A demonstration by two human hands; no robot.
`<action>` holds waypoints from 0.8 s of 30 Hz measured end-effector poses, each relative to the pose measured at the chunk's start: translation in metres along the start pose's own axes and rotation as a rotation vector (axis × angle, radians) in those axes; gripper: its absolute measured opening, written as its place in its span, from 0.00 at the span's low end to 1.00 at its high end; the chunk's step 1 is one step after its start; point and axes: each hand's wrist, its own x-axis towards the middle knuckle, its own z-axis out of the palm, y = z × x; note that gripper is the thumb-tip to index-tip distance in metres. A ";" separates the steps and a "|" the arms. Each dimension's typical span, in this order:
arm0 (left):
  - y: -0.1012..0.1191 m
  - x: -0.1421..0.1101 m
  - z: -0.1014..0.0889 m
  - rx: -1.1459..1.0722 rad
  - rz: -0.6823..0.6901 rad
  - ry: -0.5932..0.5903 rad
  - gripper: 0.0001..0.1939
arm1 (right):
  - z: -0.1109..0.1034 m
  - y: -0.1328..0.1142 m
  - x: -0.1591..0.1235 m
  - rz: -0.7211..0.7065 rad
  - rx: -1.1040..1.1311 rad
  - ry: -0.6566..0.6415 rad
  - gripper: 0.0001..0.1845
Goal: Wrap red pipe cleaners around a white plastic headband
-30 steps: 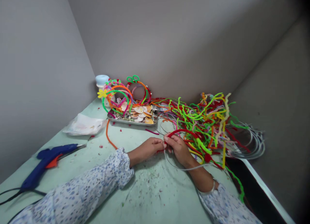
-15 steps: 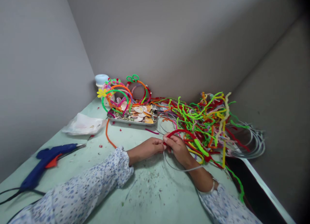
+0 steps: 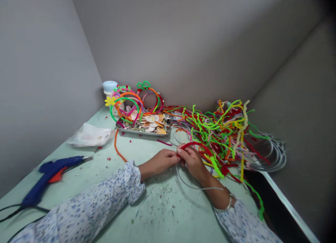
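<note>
My right hand (image 3: 193, 161) is closed on a red pipe cleaner (image 3: 198, 144), which arcs up over it and down to the right. A bright green length (image 3: 217, 167) meets the far end of the red arc. My left hand (image 3: 165, 160) touches the right one, its fingers pinched at the same spot. From between the hands a thin grey wire (image 3: 187, 184) loops below and across my right wrist. What exactly sits between the fingertips is hidden.
Behind my right hand lies a heap of coloured pipe cleaners (image 3: 210, 125), beside coiled wire (image 3: 278, 155). A metal tray (image 3: 141, 133) holds shells and finished hoops. On the left are a blue glue gun (image 3: 49, 176) and a plastic bag (image 3: 90, 135).
The red arc and its green length have shifted slightly down. The wire's loose end has swung a little lower and right across my right wrist. Both hands stay together.
</note>
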 end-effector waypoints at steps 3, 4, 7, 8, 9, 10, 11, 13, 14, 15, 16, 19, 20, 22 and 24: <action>-0.001 0.001 -0.001 0.013 0.034 -0.017 0.13 | 0.000 0.000 0.000 -0.035 -0.057 0.009 0.13; -0.002 0.002 -0.001 0.014 0.047 -0.016 0.13 | 0.001 -0.001 0.000 -0.041 -0.072 0.008 0.13; -0.005 0.003 0.000 0.019 0.062 -0.006 0.12 | 0.001 -0.005 -0.001 -0.058 -0.102 0.011 0.14; -0.005 0.003 0.001 0.021 0.060 0.002 0.12 | 0.001 -0.006 -0.001 -0.063 -0.109 0.013 0.14; -0.005 0.003 0.001 0.023 0.057 0.011 0.12 | 0.001 -0.007 -0.001 -0.067 -0.116 0.015 0.15; -0.005 0.002 0.002 0.024 0.053 0.020 0.12 | 0.001 -0.008 -0.001 -0.072 -0.122 0.016 0.15; -0.004 0.002 0.003 0.024 0.048 0.030 0.11 | 0.002 -0.008 -0.001 -0.076 -0.126 0.016 0.15; -0.002 0.000 0.004 0.024 0.031 0.049 0.11 | 0.002 -0.009 -0.001 -0.086 -0.124 0.016 0.15; -0.001 0.000 0.004 0.024 0.024 0.057 0.11 | 0.002 -0.010 -0.001 -0.088 -0.120 0.019 0.15; -0.001 -0.001 0.004 0.024 0.019 0.068 0.11 | 0.003 -0.011 -0.001 -0.087 -0.115 0.024 0.15; 0.000 -0.001 0.005 0.026 0.016 0.080 0.11 | 0.003 -0.012 -0.001 -0.082 -0.111 0.029 0.15; 0.001 -0.001 0.005 0.036 0.020 0.115 0.10 | 0.005 -0.015 -0.001 -0.055 -0.098 0.047 0.15; 0.002 -0.001 0.006 0.040 0.024 0.123 0.10 | 0.005 -0.017 -0.001 -0.049 -0.093 0.052 0.15; 0.002 -0.001 0.006 0.048 0.033 0.129 0.10 | 0.006 -0.019 -0.001 -0.051 -0.092 0.057 0.14; 0.002 -0.001 0.006 0.060 0.039 0.134 0.10 | 0.007 -0.023 -0.002 -0.070 -0.108 0.057 0.14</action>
